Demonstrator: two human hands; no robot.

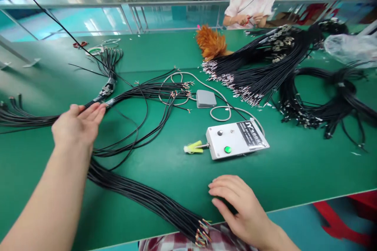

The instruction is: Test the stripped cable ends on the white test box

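2 hands [78, 123] on cable bundle [141, 196], running diag. near-right.

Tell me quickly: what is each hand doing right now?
Left hand: open, fingers flat on the black cable bundle, gripping nothing.
Right hand: open, palm down on the green table, holding nothing.

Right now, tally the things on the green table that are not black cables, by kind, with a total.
White control box: 1
Grey pedal: 1
Orange feather duster: 1
Clear plastic bag: 1
Yellow-tipped probe: 1
Total: 5
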